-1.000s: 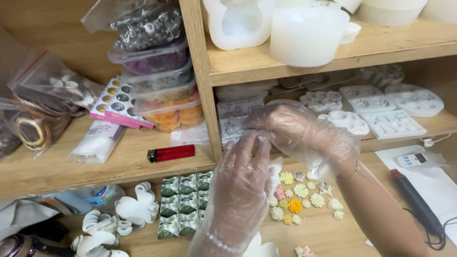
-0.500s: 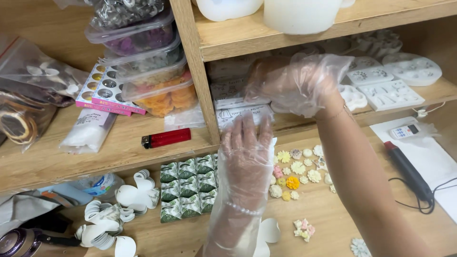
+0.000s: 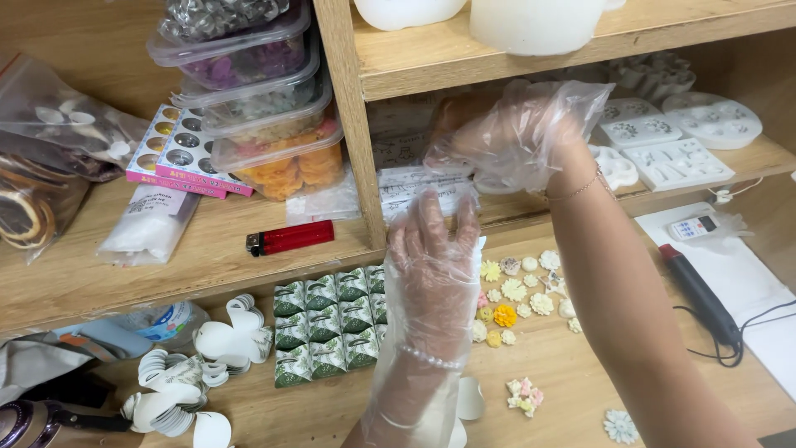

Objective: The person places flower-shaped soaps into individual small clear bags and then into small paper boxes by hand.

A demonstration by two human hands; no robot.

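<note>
Wooden shelf unit [image 3: 348, 124] above a wooden worktop [image 3: 572, 365], seen from the head camera. The right hand [image 3: 514, 137], in a loose clear plastic glove, reaches into the lower right shelf bay toward a stack of flat clear packets and white silicone moulds [image 3: 676, 162]; its fingers are curled inward under bunched glove film, and whether they pinch a packet cannot be told. The left hand [image 3: 431, 257], gloved likewise, lies flat with fingers straight and close together, fingertips touching the flat packets [image 3: 414, 187] at the shelf's near edge, holding nothing. Judged from this pose, drawing a single sheet out cleanly would call for steadying the stack with the flat left hand while the right takes only the top item, since slack glove film can snag neighbouring pieces. The packets appear thin, translucent, faintly printed and flexible, resting just right of the upright post. Left of the post: stacked clear tubs [image 3: 249, 99] with purple and orange contents, a red lighter [image 3: 290, 238], and a white pouch [image 3: 149, 224]. On the worktop near the left hand: a block of green leaf-print sachets [image 3: 327, 323], white paper cut-outs [image 3: 224, 340], and small cast flowers [image 3: 518, 290] in cream, yellow and pink, well apart from a dark handheld tool [image 3: 696, 290] at far right.
</note>
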